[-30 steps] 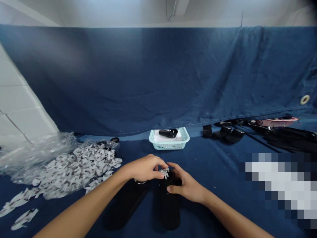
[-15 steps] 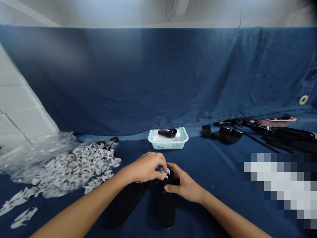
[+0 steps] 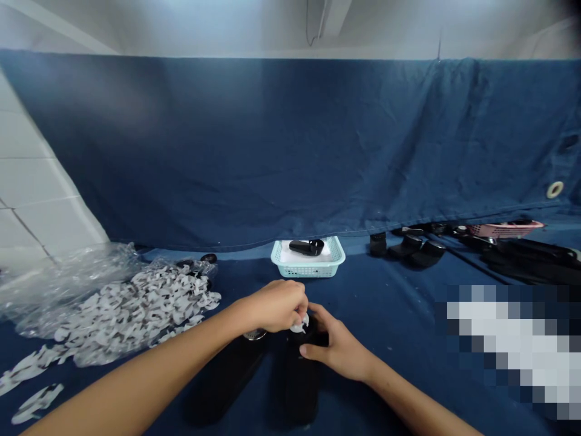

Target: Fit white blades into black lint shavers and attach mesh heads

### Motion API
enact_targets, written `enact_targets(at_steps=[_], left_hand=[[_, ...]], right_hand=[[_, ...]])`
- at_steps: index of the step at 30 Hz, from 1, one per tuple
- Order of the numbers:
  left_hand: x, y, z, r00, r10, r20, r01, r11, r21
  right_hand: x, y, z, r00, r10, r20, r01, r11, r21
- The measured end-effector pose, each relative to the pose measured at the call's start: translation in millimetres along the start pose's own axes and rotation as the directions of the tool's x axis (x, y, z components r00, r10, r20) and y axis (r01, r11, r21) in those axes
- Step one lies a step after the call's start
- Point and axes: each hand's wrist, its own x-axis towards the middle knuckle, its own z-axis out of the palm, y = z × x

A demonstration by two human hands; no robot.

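Note:
My left hand [image 3: 282, 306] is closed, its fingertips pinched on a small white plastic piece [image 3: 299, 326] at the top end of a black cylindrical body [image 3: 301, 381]. My right hand [image 3: 336, 344] wraps round the upper part of that body from the right, thumb in front and fingers behind. The body's lower end points toward me. Just left of it lies a second black cylindrical body [image 3: 222, 383], with a shiny metal-looking rim [image 3: 255, 333] partly hidden under my left wrist. Whether the white piece sits inside the opening, I cannot tell.
A heap of white plastic pieces [image 3: 140, 303] lies on clear plastic film [image 3: 77, 272] at the left. A light-blue basket [image 3: 308, 270] with a black part stands behind my hands. Black parts [image 3: 424, 253] and a pink basket [image 3: 506, 230] are at the right, before a blue curtain [image 3: 281, 151].
My left fingers have curled in closer over the white piece, which has shifted slightly left and down. My right hand keeps its hold. The view has tilted a little.

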Motion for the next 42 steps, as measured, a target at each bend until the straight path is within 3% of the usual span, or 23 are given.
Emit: enact_targets(at_steps=[6,11,19,25,42], left_hand=[[11,0,-1.2,0.996,-0.031,0.083,0.032,0.999,-0.013],[11,3,-1.4,0.995,-0.044,0.087,0.044,0.999,0.002],[2,14,1.5,0.999,0.023,-0.034,-0.023,1.000,0.021],[-4,7,5.3,0.994,0.002,-0.111,-0.004,1.000,-0.018],[-8,-7,-4.9,0.990,0.128,0.054,-0.116,0.975,-0.188]], right_hand=[[-1,-2,4,0.999,-0.007,-0.045,0.005,0.999,-0.047],[-1,0,5,0.999,0.000,-0.054,-0.002,1.000,-0.023],[-2,6,7,0.997,0.001,-0.072,0.001,0.999,0.034],[-2,9,9,0.996,0.048,-0.070,-0.045,0.998,0.046],[-3,12,13,0.989,0.093,-0.113,-0.090,0.996,0.026]])
